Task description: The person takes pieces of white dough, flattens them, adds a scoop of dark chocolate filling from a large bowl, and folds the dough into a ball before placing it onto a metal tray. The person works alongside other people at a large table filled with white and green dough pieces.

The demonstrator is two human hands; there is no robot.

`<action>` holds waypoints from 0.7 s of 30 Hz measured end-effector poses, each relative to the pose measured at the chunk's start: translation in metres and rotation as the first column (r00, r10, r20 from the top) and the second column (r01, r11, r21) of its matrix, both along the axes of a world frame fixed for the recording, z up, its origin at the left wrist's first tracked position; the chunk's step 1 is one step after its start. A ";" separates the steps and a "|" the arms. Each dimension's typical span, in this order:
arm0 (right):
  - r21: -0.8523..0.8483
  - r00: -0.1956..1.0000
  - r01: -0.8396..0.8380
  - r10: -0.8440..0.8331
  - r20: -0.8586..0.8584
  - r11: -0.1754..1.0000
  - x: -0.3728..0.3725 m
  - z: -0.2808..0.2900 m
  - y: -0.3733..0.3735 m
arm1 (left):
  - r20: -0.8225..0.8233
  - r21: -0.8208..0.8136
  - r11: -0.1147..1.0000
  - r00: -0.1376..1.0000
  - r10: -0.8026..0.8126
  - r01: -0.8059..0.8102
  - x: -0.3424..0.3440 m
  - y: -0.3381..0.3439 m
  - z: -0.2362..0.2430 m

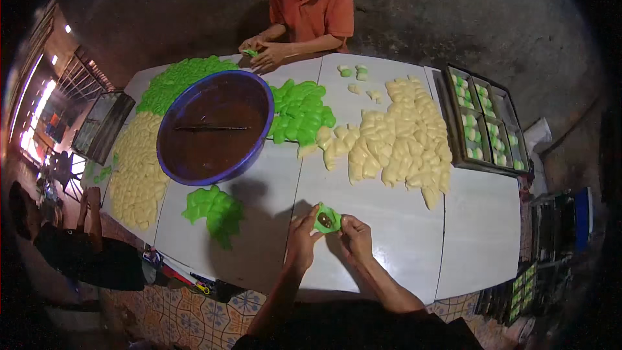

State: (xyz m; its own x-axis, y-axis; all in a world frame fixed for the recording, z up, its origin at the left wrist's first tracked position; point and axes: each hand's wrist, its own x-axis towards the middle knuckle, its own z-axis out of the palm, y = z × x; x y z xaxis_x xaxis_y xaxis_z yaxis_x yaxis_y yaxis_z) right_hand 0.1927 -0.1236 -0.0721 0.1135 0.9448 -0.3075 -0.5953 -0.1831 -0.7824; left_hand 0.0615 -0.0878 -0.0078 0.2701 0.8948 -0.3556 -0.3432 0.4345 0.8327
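Observation:
Between my two hands, a flat piece of green dough [332,212] is spread out over the near side of the table. A dark brown lump of filling [325,220] lies in its middle. My left hand [302,236] pinches the dough's left edge, and the fingers of my right hand [356,236] grip its right edge. Left of my hands is a small heap of green dough pieces [210,206]. Beyond and to the right spreads a large heap of cream-coloured dough pieces [395,139]. More green pieces [300,110] lie beside the basin.
A purple basin [251,157] of brown filling, with a dark stick [210,128] in it, stands left. Compartment trays [487,164] hold green-and-white pieces at right. Across the white table [382,240], a person in orange [317,10] handles green dough. Another person [84,253] is at left.

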 end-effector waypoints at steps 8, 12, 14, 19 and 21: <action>0.424 0.513 -0.297 -0.232 0.827 0.855 0.035 0.019 -0.058 | -0.426 0.303 0.917 0.898 -0.112 0.258 0.017 -0.062 -0.011; 0.423 0.752 -0.092 -0.216 0.623 0.901 0.044 0.030 -0.072 | -0.375 0.375 0.908 0.926 -0.036 0.187 0.023 -0.080 -0.014; 0.464 0.694 -0.178 -0.223 0.685 0.868 0.043 0.037 -0.081 | -0.429 0.431 0.878 0.903 -0.002 0.206 0.023 -0.087 -0.011; 0.422 0.636 -0.228 -0.194 0.747 0.878 0.034 0.043 -0.107 | -0.578 0.317 0.902 0.814 -0.062 0.293 0.025 -0.105 -0.016; 0.453 0.676 -0.174 -0.229 0.701 0.874 0.033 0.039 -0.111 | -0.270 0.320 0.947 0.961 0.054 0.037 0.027 -0.112 -0.030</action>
State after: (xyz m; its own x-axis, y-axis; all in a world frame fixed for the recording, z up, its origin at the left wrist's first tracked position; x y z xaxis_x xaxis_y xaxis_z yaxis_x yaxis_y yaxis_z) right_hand 0.2259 -0.2351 -0.0330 0.1329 0.9317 0.3379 0.1900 0.3107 -0.9313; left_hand 0.0887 -0.1995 -0.0377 0.1958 0.9746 -0.1091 -0.0866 0.1280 0.9880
